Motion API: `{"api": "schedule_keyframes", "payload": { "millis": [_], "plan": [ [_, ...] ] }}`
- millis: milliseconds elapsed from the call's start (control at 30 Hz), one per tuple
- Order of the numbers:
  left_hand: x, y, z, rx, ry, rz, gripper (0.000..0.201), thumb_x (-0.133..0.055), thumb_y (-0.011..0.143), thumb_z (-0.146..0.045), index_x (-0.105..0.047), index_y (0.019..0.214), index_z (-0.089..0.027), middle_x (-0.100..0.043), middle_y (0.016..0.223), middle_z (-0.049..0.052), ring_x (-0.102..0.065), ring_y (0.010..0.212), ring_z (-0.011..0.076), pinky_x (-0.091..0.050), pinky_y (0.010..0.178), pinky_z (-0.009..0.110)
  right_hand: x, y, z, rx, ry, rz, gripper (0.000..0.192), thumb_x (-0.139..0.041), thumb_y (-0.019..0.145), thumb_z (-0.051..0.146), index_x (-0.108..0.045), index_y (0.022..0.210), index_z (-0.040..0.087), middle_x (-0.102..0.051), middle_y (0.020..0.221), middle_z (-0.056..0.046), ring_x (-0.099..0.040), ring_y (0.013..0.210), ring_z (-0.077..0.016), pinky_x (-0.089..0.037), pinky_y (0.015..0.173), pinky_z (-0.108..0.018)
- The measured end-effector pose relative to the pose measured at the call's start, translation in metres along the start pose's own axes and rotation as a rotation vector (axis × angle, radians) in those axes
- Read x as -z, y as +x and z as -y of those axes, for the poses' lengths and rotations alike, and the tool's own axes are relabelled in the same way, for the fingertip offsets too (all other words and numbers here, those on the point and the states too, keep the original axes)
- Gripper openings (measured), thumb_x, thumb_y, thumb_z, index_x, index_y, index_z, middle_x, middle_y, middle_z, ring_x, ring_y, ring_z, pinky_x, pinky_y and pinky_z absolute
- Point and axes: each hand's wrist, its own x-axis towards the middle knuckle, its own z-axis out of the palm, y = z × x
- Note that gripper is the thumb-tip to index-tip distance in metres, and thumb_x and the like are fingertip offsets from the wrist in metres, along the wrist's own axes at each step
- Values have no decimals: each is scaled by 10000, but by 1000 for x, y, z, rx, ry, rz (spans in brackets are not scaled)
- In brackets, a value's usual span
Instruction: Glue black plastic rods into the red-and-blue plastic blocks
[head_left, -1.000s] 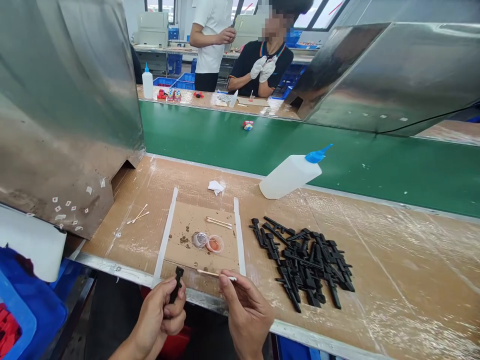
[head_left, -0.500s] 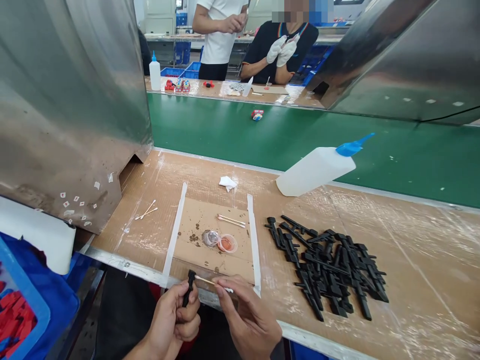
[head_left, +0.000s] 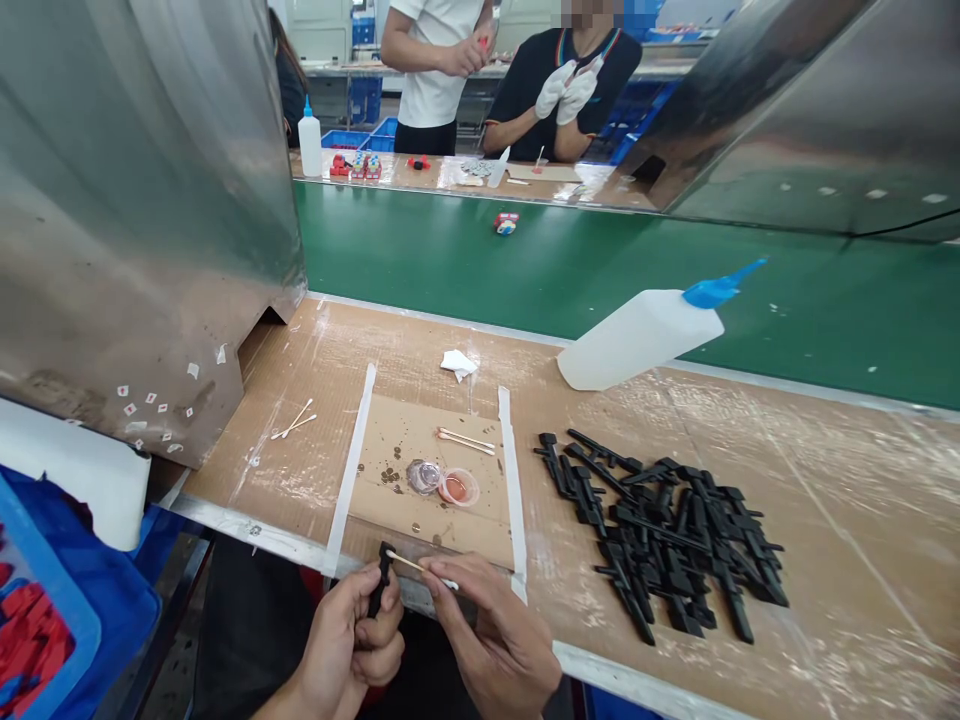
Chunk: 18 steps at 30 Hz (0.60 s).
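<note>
My left hand grips a small black plastic toy gun part upright at the table's front edge. Between thumb and fingers, my right hand pinches a cotton swab, its tip at the upper end of the black part. Just beyond my hands lies a taped-down piece of cardboard with dark spots. On it stand a small clear cup with reddish liquid, a clear lid beside it, and two more swabs. Many similar black toy guns form a pile to the right.
A white squeeze bottle with a blue nozzle stands behind the pile. Crumpled tissue and loose swabs lie on the table. A green conveyor belt crosses behind, carrying a small toy. Metal housings flank both sides; two people are opposite.
The view has shifted slightly. The toy on the belt has moved a little left. Both hands keep their holds, with the swab tip still at the black part.
</note>
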Motion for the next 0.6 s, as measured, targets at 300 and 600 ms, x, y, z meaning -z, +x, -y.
{"api": "schedule_keyframes", "payload": {
  "millis": [300, 600],
  "plan": [
    [2, 3, 0, -7, 5, 31, 431, -679, 797, -569, -481, 725, -193, -203, 463, -147, -60, 338, 6, -76, 361, 159, 0, 2, 2, 8, 2, 10, 328, -660, 843, -50, -677, 1078, 179, -742, 913, -37, -701, 836, -164, -584, 724, -293],
    [7, 1, 2, -11, 7, 50, 382, -605, 872, -536, -486, 753, -193, -195, 482, -140, -65, 355, 18, -91, 379, 165, 0, -1, -1, 2, -19, -26, 317, -652, 843, -58, -671, 1062, 170, -740, 904, -48, -700, 838, -179, -593, 724, -312]
  ]
}}
